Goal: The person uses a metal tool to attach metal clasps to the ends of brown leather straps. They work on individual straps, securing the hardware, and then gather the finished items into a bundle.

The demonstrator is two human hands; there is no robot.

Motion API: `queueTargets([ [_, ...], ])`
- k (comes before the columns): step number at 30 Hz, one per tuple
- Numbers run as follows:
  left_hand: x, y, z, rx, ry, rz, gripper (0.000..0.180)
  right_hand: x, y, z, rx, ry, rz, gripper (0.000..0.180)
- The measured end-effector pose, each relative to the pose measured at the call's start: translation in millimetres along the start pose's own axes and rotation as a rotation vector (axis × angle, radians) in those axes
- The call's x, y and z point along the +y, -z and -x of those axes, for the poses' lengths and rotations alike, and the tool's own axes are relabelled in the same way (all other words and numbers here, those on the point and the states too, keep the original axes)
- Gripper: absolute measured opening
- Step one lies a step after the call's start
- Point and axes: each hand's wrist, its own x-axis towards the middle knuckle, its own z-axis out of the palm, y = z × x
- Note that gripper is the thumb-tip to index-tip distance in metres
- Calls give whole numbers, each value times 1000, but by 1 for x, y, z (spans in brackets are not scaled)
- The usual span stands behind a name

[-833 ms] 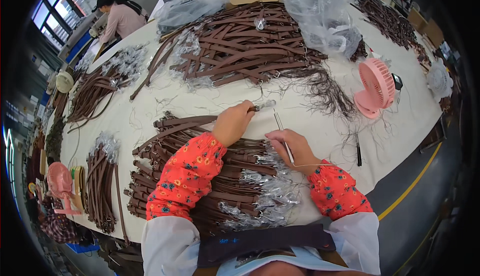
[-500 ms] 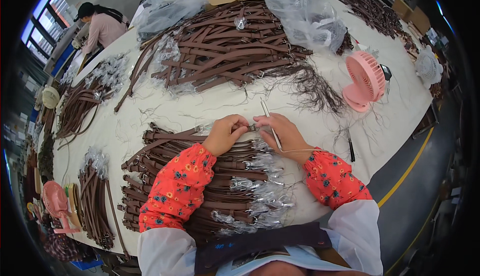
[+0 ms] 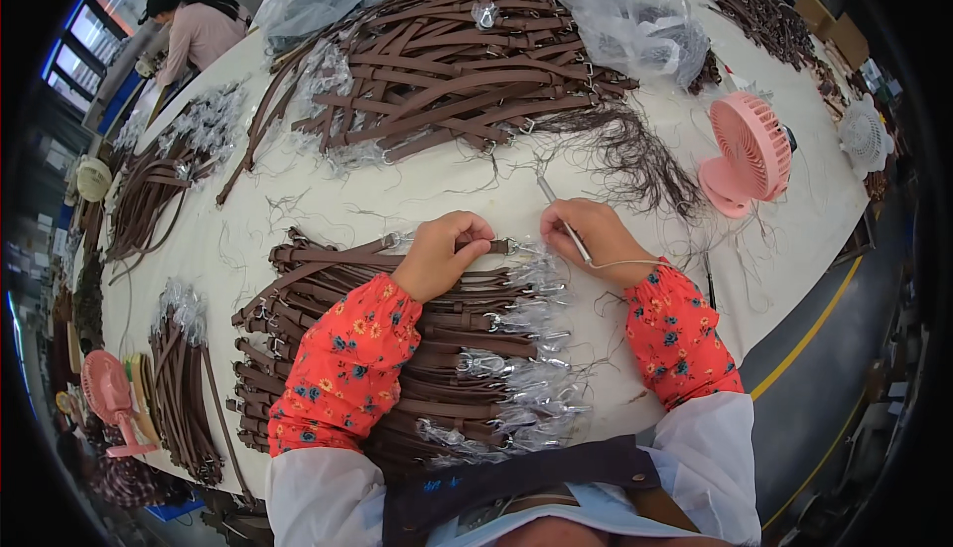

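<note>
Brown strap (image 3: 498, 246) juts rightward from left grip (image 3: 442, 254)

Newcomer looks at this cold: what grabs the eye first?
Probably the bright red floral sleeves at lower centre, leading to the left hand pinching a brown strap and the right hand holding a slim, corded pen-like tool. Next, the big tangled heap of brown straps at the top middle of the pale table, and the pink fan standing toward its right side.
</note>
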Motion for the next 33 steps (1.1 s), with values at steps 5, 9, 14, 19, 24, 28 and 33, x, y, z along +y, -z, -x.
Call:
queueTargets([
  [5,-8,1,-2,138,-362,-299,16,0,6,-2,-67,-36,3,12],
  [9,4,-3,2,149,-285,-240,23,0,0,-1,59,-6,83,15],
  [14,5,2,3,33,-153,-46,35,-29,-19,-4,165,-33,-503,36],
  [19,7,0,2,-16,-150,-123,42,-23,-35,-4,148,-181,-569,41],
  [24,11,-4,1,-34,-189,-200,42,-16,-40,-7,257,-264,-716,41],
  [28,11,-3,0,-70,-101,-205,38,-17,-37,-7,273,-327,-783,40],
  [33,4,-9,-2,-74,-131,-302,28,-17,-37,-4,263,-319,-840,38],
])
